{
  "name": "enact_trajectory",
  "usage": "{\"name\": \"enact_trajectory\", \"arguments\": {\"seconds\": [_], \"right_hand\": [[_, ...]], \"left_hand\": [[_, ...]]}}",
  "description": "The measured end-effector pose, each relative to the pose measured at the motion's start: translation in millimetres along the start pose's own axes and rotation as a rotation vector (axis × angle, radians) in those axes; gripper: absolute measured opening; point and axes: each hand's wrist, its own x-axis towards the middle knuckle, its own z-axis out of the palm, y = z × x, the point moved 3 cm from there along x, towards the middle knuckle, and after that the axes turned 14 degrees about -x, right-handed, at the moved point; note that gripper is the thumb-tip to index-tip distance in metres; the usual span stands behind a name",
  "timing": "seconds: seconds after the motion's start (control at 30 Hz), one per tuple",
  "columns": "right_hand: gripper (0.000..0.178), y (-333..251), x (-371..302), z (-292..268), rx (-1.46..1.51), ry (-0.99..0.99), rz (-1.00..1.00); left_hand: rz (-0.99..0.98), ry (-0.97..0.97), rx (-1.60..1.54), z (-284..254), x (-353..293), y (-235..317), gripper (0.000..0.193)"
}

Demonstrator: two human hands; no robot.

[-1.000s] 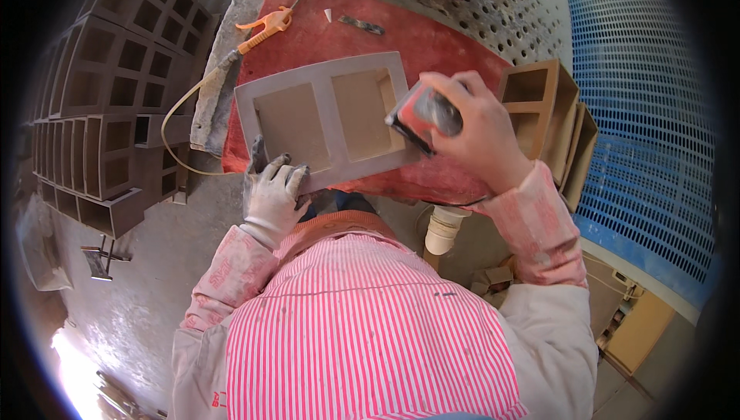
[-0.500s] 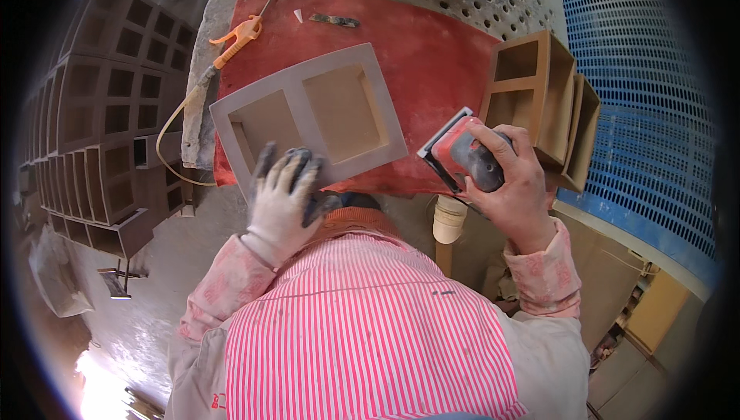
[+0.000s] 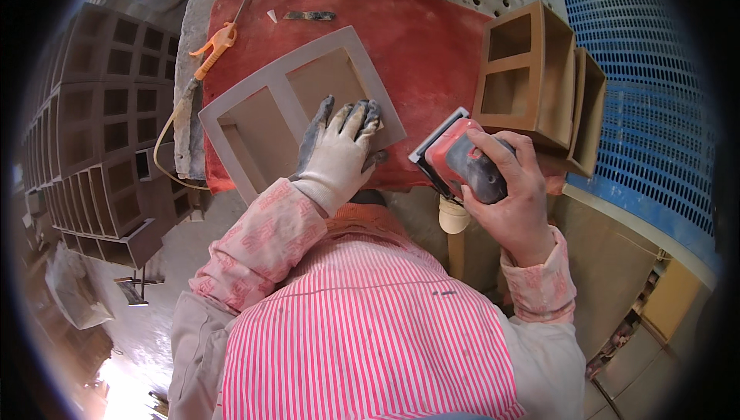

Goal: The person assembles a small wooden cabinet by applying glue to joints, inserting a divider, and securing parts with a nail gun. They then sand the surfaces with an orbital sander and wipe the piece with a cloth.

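Watching through the head camera, I notice that the left hand [image 3: 339,150] has moved across to the near right side of the grey box [image 3: 287,101], and the box has turned further, its right end swung to the far side. It lies on the left half of the red cloth [image 3: 416,42]. The gloved fingers are straight and a little spread over the right opening; how firmly they press, I cannot tell. The bare right hand [image 3: 515,196] has its fingers curled around the red and black sander [image 3: 466,159], at the right, apart from the box. One second ago the sander was at the box's right end, so I judge that the rubbing is paused during this turning.

On the cloth, at far left, lie an orange air gun [image 3: 216,48], a white scrap [image 3: 272,16] and a dark strip [image 3: 308,15]. At right stands a brown box [image 3: 509,65]. Beyond it is a blue grating [image 3: 640,73], while many similar boxes [image 3: 117,119] are stacked at left on the floor [image 3: 185,243].
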Motion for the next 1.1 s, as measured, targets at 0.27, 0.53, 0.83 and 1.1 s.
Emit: {"name": "enact_trajectory", "arguments": {"seconds": [0.27,0.53,0.83,1.1], "right_hand": [[0.079,9,-8,5,0.024,0.001,0.015],[0.078,8,-7,3,0.034,-0.011,-0.003],[0.078,3,-2,0,0.011,0.012,-0.031],[0.077,-6,8,-5,0.032,0.082,-0.057]], "left_hand": [[0.011,0.170,-0.012,3,-3,1,0.060],[0.147,0.108,-0.076,-11,-11,-5,0.060],[-0.387,0.655,0.023,-66,-117,-58,0.082],[-0.627,0.604,-0.195,-122,-99,-100,0.052]]}}
